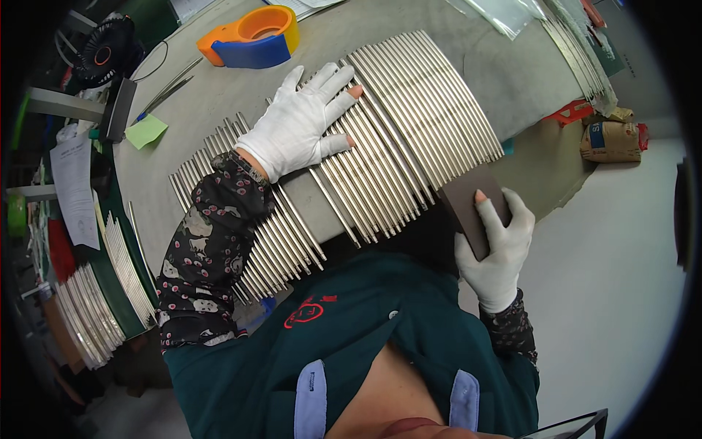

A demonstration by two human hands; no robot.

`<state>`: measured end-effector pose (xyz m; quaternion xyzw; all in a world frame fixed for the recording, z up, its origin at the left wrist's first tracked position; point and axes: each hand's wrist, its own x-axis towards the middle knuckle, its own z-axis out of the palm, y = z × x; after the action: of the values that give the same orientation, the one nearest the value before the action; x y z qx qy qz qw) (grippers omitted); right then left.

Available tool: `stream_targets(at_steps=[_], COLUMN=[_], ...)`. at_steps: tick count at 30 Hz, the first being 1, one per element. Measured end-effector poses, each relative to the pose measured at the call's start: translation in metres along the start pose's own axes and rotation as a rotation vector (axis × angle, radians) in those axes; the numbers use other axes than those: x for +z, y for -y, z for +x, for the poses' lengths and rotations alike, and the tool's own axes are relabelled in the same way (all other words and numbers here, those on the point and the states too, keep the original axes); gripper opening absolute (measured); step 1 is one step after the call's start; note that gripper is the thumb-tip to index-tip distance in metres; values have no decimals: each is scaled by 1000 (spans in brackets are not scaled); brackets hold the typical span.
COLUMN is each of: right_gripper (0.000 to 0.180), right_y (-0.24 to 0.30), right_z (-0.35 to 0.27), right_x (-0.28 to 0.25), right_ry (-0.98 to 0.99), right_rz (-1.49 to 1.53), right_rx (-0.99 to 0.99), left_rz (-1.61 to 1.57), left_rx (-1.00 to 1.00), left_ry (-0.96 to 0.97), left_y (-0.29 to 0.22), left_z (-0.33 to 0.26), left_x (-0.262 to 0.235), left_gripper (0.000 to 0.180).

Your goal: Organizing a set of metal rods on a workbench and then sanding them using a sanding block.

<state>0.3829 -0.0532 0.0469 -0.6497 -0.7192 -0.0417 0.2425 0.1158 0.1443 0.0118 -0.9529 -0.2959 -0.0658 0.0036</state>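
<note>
Gleaming silvery rods (424, 110), slim, roughly parallel

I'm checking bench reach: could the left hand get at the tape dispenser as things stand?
Probably yes: the left hand lies spread on the metal rods, close to the tape dispenser, with no visible obstacle between.

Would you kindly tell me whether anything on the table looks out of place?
Slightly: just below the left hand, bare table shows through a wide gap in the metal rods, which mostly lie closer together.
</note>
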Motion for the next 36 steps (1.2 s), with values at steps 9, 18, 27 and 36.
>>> stream_targets(at_steps=[9, 18, 27, 36], right_gripper=[61, 62, 58, 59], right_y=[11, 19, 23, 24], right_z=[-4, -6, 17, 28], right_x=[8, 11, 20, 25], right_ry=[1, 29, 137, 66], right_rz=[-13, 22, -16, -36], right_rx=[-35, -35, -114, -99], left_rz=[16, -19, -44, -15], left_rx=[1, -10, -24, -28], left_ry=[5, 18, 14, 4], left_y=[0, -1, -1, -1], left_z=[0, -7, -14, -11], left_x=[0, -4, -6, -5], left_gripper=[73, 72, 75, 74])
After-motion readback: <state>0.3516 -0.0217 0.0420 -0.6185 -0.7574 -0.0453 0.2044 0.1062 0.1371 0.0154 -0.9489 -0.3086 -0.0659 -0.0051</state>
